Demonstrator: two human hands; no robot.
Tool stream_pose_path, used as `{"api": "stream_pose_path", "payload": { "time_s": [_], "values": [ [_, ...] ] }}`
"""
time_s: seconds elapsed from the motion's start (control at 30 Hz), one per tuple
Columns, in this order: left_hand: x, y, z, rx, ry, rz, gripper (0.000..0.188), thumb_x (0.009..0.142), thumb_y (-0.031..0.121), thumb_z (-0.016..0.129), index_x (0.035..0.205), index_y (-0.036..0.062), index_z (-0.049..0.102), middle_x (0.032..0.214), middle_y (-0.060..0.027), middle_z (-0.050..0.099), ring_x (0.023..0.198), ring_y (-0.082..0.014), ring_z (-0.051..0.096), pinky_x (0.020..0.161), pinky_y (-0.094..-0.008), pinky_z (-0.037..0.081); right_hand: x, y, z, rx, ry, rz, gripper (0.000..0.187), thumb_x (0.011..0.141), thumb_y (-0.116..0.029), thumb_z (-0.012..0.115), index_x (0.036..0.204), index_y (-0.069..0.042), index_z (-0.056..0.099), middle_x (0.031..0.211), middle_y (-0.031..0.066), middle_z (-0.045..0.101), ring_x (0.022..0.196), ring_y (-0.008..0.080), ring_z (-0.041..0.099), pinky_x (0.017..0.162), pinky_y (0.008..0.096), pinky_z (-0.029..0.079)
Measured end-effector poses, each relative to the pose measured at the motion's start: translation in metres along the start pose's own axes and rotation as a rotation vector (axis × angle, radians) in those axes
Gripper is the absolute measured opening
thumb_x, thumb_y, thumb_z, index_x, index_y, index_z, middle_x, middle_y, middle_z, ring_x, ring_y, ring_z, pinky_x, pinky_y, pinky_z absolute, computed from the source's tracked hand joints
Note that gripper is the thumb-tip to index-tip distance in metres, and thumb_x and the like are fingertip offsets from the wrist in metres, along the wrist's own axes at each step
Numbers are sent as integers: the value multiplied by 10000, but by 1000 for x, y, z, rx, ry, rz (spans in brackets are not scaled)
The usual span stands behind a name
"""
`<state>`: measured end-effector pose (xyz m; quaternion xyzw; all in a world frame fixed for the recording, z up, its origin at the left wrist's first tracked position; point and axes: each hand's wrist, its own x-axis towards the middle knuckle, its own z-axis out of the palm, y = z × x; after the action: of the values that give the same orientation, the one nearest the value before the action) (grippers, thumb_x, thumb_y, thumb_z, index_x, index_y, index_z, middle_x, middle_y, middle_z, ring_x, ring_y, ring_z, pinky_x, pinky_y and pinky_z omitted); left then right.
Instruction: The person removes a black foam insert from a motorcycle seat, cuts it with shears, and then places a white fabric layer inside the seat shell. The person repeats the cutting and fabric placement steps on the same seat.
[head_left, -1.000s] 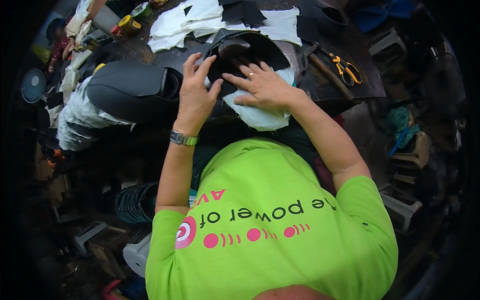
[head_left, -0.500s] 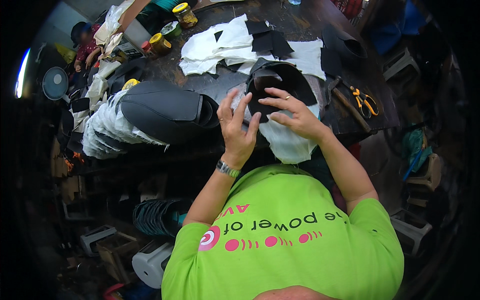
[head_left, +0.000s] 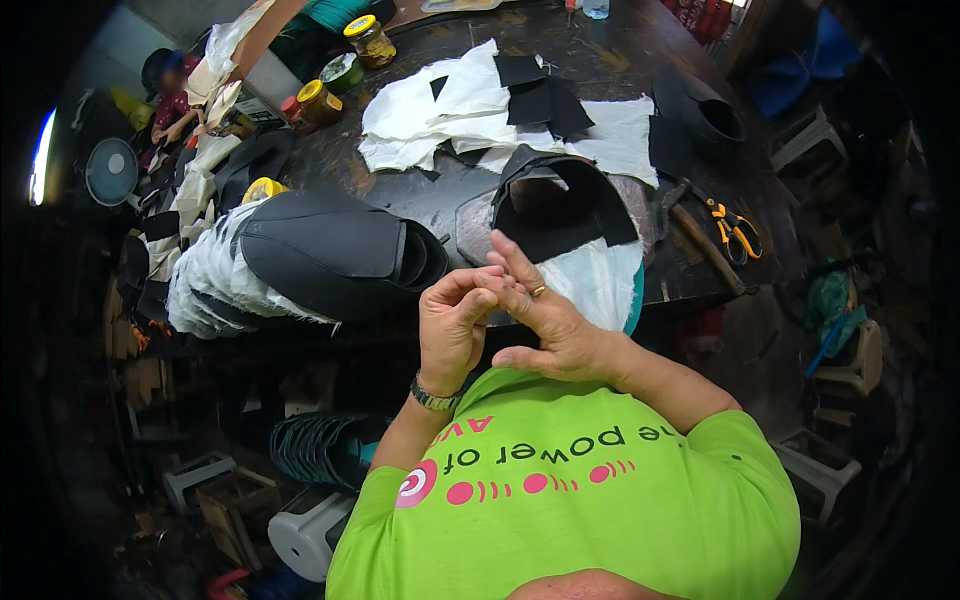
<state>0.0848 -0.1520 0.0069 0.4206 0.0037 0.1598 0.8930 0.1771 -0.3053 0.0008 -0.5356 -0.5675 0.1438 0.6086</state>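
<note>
My left hand (head_left: pixel 455 325) is closed, its thumb and fingertips pinching at a finger of my right hand (head_left: pixel 555 325). The right hand is open, with its index finger and thumb stretched out. Both hands meet in front of the table edge. Just beyond them, a curved black shoe upper (head_left: pixel 565 235) stands on a greyish block (head_left: pixel 475 225), its opening upward. White lining cloth (head_left: pixel 590 285) hangs from its near side, with a teal edge showing at the right. To the left lies a stack of nested black uppers (head_left: pixel 315 230) with frayed white cloth.
Beyond lie white cloth pieces (head_left: pixel 430 115) and black patches (head_left: pixel 550 105). A hammer (head_left: pixel 710 235), yellow-handled pliers (head_left: pixel 735 230) and another black upper (head_left: pixel 710 120) are at the right. Jars (head_left: pixel 370 45) stand at the back left; stools (head_left: pixel 300 535) are below. Another person (head_left: pixel 170 100) sits far left.
My hands have drawn back from the upper toward my body and come together. The left fingers have closed onto the right hand. The upper remains on the block.
</note>
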Motion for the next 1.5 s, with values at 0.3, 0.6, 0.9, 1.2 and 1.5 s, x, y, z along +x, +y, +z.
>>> {"api": "stream_pose_path", "payload": {
  "time_s": [0.3,0.6,0.9,1.2,1.5],
  "values": [
    [1,1,-2,141,-94,-42,261,941,58,731,1167,-67,698,1105,-144,732,959,-195,712,870,-303,586,-12,-13,-8,220,-72,116,837,931,-290,769,1632,-253,314,1722,157,-10,1584,340,126,1218,454,289],
    [0,2,-5,142,-52,24,100,930,7,726,1013,-43,697,993,-122,723,852,-177,703,789,-306,584,-4,-21,-15,320,-124,223,793,942,-246,751,1618,-172,344,1717,172,80,1566,320,207,1203,434,303],
    [-3,-1,-1,165,-157,-9,39,922,-21,695,957,-36,688,938,-117,685,856,-188,684,806,-316,573,-7,-19,-28,837,12,412,554,1069,-382,542,1499,-35,513,1631,141,359,1461,257,399,1138,384,374],
    [-9,28,-13,809,-541,-26,31,890,2,733,909,-17,719,845,-114,668,744,-157,631,696,-266,489,-7,-28,-53,573,252,395,579,1035,-410,597,1426,8,508,1394,132,565,1252,218,558,1066,378,434],
    [-12,21,7,973,-350,30,516,979,68,646,1470,-25,520,1290,-157,659,1099,-200,657,988,-294,483,-7,-33,-31,567,-17,663,267,1070,-239,589,1138,1,685,851,6,619,707,60,535,629,225,431]
  ]
}}
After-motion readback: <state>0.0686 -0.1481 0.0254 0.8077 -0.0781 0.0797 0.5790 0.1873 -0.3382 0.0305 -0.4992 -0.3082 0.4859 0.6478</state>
